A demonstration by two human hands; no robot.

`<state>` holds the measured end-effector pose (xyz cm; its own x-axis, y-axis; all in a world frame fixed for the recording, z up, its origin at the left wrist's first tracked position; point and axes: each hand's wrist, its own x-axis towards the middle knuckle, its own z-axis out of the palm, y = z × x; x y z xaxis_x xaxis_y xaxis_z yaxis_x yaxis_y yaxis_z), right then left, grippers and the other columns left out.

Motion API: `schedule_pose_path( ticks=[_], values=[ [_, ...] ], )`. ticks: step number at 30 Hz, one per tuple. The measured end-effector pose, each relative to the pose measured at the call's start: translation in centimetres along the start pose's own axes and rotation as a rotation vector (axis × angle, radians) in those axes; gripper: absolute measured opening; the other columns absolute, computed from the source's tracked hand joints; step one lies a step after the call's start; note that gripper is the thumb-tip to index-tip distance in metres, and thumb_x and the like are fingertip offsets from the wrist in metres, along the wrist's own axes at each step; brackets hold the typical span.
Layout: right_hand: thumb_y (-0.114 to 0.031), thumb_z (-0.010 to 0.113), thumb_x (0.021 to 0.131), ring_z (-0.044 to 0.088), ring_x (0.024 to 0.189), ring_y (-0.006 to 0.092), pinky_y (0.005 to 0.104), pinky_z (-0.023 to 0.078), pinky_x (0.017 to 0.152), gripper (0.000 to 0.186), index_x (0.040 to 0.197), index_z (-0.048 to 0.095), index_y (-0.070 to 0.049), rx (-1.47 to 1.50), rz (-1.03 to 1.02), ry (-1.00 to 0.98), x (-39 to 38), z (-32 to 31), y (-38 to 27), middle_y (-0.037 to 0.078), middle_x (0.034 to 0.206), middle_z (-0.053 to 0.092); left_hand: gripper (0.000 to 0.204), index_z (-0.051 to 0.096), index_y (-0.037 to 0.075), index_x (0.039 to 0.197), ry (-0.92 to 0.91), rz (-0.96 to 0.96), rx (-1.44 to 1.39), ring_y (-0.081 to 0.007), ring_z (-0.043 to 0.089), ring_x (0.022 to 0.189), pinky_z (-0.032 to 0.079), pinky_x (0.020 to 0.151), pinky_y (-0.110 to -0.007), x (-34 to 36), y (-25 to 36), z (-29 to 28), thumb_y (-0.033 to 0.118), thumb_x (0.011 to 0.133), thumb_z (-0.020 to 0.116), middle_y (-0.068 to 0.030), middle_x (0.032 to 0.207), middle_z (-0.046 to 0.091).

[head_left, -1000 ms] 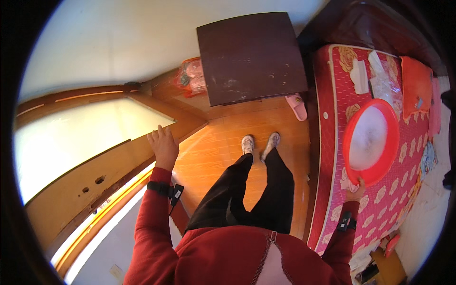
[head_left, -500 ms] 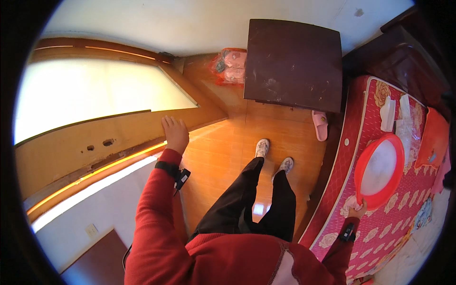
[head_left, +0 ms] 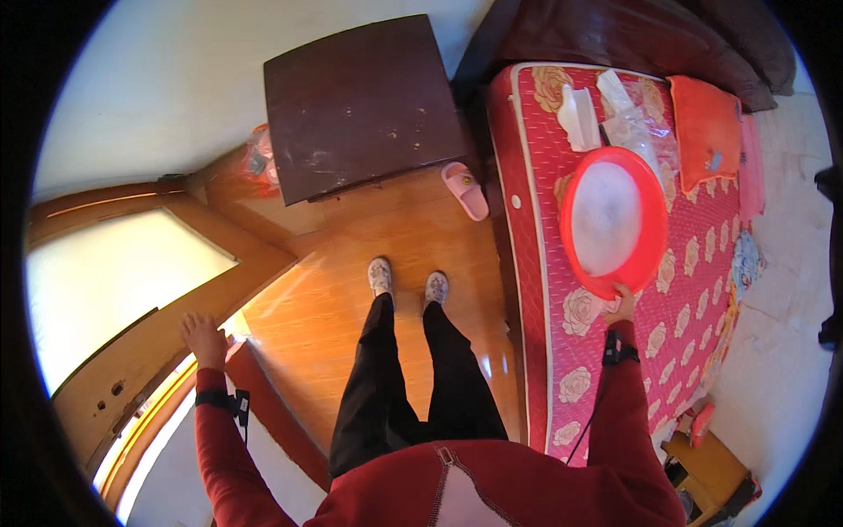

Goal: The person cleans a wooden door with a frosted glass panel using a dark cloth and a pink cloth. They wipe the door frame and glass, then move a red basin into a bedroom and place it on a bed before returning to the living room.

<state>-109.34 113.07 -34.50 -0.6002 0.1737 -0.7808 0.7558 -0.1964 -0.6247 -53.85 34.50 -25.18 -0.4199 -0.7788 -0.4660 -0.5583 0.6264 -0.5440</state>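
Note:
A red basin (head_left: 650, 230) filled with white suds (head_left: 606, 220) is over the bed at right. The fingers of my right hand (head_left: 622, 305) are closed around its near rim, and a bit of pink cloth (head_left: 609, 305) shows beside them. Whether the basin rests on the mattress or is held just above it, I cannot tell. At left, my left hand (head_left: 205, 341) lies against the edge of a wooden door (head_left: 145, 344) with a pale glass panel. Its fingers are stretched out and hold nothing.
The bed's red floral mattress (head_left: 575, 386) runs along the right, bearing white packages (head_left: 578, 119) and an orange pillow (head_left: 707, 132). A dark cabinet (head_left: 360, 105) stands ahead. A pink slipper (head_left: 465, 191) lies on the wooden floor (head_left: 299, 351).
My view has turned right, so the cabinet, bed and basin appear farther left. My right hand keeps its grip on the basin; my left stays at the door.

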Motion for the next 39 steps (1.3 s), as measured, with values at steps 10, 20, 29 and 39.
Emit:
schedule_pose_path(
  ticks=[10,20,29,39],
  values=[
    [-0.02,0.067,0.089,0.07,0.106,0.0269,0.0419,0.06,0.091,0.034,0.119,0.064,-0.005,-0.06,0.009,0.003,1.2,0.0,-1.5,0.01,0.12,0.07,0.047,0.069,0.014,0.125,-0.098,-0.045,-0.019,-0.0388,0.044,0.139,0.02,0.119,-0.064,-1.6,0.4,-1.9,0.031,0.082,0.076,-0.0186,0.14,0.059],
    [-0.067,0.066,0.089,0.07,0.104,0.0203,0.0329,0.06,0.076,0.074,0.139,0.055,-0.014,-0.075,0.076,-0.017,0.0,0.2,-1.6,0.002,0.126,0.068,0.037,0.073,0.013,0.115,-0.082,-0.025,-0.035,-0.0358,0.047,0.135,0.02,0.118,-0.065,-2.6,1.6,-0.9,0.041,0.092,0.068,-0.0165,0.132,0.063],
    [-0.062,0.056,0.094,0.069,0.09,0.0194,0.0357,0.056,0.069,0.066,0.139,0.053,-0.013,-0.047,-0.03,0.149,0.9,-1.9,-0.1,0.003,0.114,0.069,0.037,0.071,0.012,0.12,-0.091,-0.033,-0.066,-0.0364,0.042,0.141,0.018,0.12,-0.062,-3.2,1.8,-1.7,0.036,0.093,0.067,-0.0187,0.141,0.058],
    [-0.043,0.053,0.1,0.066,0.087,0.0222,0.039,0.057,0.076,0.055,0.143,0.048,-0.009,-0.395,0.018,0.118,-13.2,0.1,2.8,0.009,0.11,0.066,0.045,0.069,0.015,0.128,-0.172,-0.073,-0.055,-0.0345,0.037,0.146,0.014,0.121,-0.062,-3.5,3.0,-2.3,0.033,0.087,0.073,-0.0156,0.148,0.055]
  ],
)
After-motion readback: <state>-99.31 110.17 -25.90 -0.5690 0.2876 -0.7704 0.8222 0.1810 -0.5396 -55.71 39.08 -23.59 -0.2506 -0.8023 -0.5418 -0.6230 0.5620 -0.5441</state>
